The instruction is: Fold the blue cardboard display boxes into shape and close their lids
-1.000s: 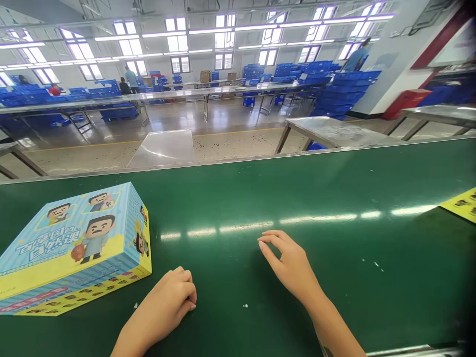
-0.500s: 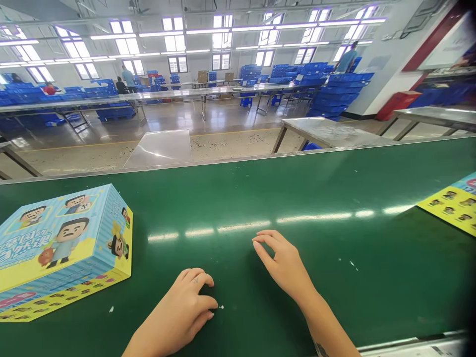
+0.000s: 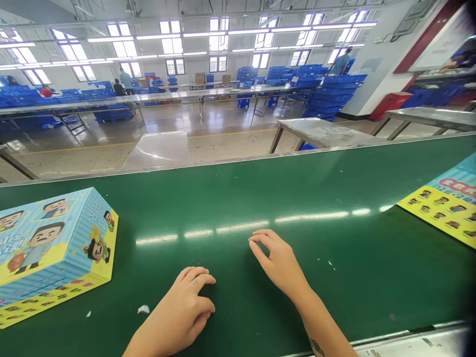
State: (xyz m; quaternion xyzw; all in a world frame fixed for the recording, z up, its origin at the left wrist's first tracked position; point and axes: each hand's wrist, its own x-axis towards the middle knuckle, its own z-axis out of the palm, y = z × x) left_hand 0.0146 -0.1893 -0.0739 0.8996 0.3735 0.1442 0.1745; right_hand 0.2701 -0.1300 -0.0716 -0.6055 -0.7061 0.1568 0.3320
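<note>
My left hand (image 3: 185, 307) rests on the green conveyor belt (image 3: 238, 198) with its fingers curled loosely under, holding nothing. My right hand (image 3: 279, 265) lies on the belt a little farther out, fingers stretched and slightly bent, empty. A blue and yellow cartoon-printed box (image 3: 48, 253) sits on the belt at the left, well clear of my left hand. A second box of the same print (image 3: 444, 203) shows at the belt's right edge, partly cut off by the frame. A small white scrap (image 3: 143, 310) lies near my left hand.
A metal rail (image 3: 223, 161) runs along the belt's far side. Beyond it are steel tables (image 3: 327, 131), long benches and stacks of blue crates (image 3: 330, 91). Several people stand far off at the back. A metal edge (image 3: 409, 339) bounds the near side.
The left box has slid leftward, and the right box has come further into view from the right. My left hand uncurled a little and shifted right; my right hand barely moved.
</note>
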